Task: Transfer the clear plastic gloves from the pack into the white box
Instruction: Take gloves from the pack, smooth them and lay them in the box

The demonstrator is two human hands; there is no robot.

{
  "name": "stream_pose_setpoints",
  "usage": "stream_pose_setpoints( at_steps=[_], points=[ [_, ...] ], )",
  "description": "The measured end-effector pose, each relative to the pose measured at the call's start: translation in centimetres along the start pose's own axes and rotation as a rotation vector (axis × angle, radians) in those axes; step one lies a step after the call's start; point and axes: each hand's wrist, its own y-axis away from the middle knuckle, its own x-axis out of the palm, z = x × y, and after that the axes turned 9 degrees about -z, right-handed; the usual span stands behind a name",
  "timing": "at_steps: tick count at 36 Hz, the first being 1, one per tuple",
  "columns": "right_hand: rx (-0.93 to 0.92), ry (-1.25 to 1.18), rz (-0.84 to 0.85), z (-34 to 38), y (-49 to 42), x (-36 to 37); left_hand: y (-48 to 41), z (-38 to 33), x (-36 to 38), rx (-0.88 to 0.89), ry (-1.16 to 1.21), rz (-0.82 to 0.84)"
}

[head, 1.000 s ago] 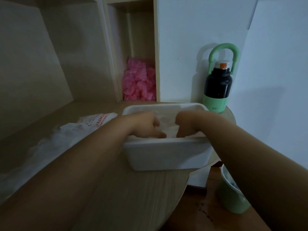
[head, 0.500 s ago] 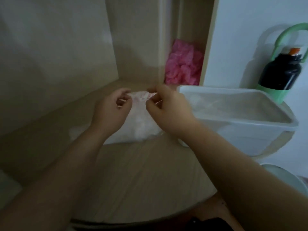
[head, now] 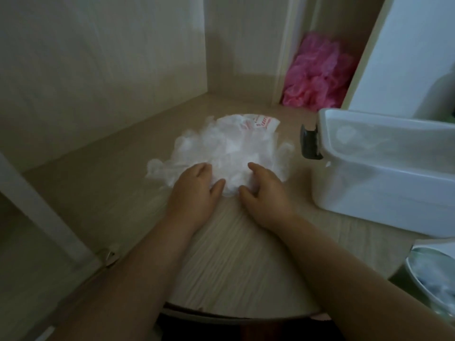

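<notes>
Evidently the left hand (head: 194, 190) and right hand (head: 264, 190) curl round the clear plastic gloves (head: 234, 151), bunching them for the nearby white box (head: 384, 193).

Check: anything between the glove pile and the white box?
Nothing visible. Left hand and right hand cup the glove heap; only bare tabletop separates it from the white box, whose top is open. Its dark latch hangs on the end wall facing the heap.

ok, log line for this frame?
left hand: cups clear plastic gloves | right hand: cups same heap | pack: far side of heap | white box: open, right of heap, untouched
</notes>
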Motion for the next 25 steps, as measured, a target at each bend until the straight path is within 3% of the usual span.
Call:
stream_pose_setpoints(
  at_steps=[7,14,25],
  points=[
    [-0.062,0.052,-0.080,-0.1,0.4,-0.1,0.2,0.4,0.1,0.087,-0.024,-0.061],
    [-0.021,-0.044,-0.115,-0.1,0.7,-0.4,0.6,0.3,-0.7,0.156,0.096,-0.264],
    [-0.025,-0.085,-0.076,-0.2,0.7,-0.3,0.7,-0.2,-1.1,-0.001,0.427,-0.272]
  ],
)
